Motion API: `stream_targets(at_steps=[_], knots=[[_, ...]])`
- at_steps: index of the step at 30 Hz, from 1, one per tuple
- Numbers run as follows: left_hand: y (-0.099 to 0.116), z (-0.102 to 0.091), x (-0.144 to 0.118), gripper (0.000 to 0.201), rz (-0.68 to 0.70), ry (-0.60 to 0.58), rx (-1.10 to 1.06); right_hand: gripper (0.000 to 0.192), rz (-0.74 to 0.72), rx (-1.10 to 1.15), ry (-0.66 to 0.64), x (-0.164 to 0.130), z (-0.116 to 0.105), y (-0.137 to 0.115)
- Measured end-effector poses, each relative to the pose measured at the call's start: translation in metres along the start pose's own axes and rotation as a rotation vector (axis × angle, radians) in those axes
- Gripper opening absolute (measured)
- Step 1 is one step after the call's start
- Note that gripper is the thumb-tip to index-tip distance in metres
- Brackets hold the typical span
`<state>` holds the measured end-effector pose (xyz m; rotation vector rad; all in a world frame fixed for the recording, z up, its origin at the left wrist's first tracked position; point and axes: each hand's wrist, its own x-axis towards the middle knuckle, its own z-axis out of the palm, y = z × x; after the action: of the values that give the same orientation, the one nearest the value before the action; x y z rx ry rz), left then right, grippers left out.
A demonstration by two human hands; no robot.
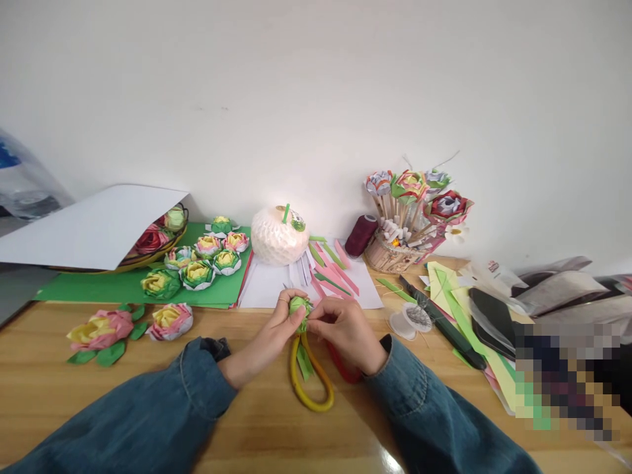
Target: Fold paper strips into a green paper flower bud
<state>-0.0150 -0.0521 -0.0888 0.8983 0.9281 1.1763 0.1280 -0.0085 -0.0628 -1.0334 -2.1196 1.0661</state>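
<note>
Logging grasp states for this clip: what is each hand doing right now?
Left hand: closed on the small green paper piece.
Right hand: fingers pinching the same green paper piece.

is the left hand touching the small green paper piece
Touching. The head view shows the left hand with its fingertips wrapped around the small green paper piece, and the right hand pinches it from the other side.

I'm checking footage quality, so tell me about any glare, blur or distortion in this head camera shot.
Head view: wide-angle bending curves the wooden table edge; the white foam-netted ball is overexposed on top; a pixelated block masks the right side; a glare spot shines beside the right sleeve. The left hand and right hand on the green paper piece look sharp.
</note>
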Motion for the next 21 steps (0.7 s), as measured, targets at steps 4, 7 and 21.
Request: stream_targets(at_steps=[4,7,21], knots=[[0.006,0.004,-0.001,0.026,-0.021,-0.033,-0.171,0.02,-0.035,0.133,-0.088,0.003,-0.005,0.0],[0.01,0.006,-0.001,0.021,0.003,-0.059,-0.232,0.028,-0.012,0.245,-0.174,0.004,-0.009,0.0],[0.007,0.003,-0.004,0.023,-0.016,-0.078,-0.18,0.016,0.105,0.215,-0.072,0.003,-0.005,-0.004]])
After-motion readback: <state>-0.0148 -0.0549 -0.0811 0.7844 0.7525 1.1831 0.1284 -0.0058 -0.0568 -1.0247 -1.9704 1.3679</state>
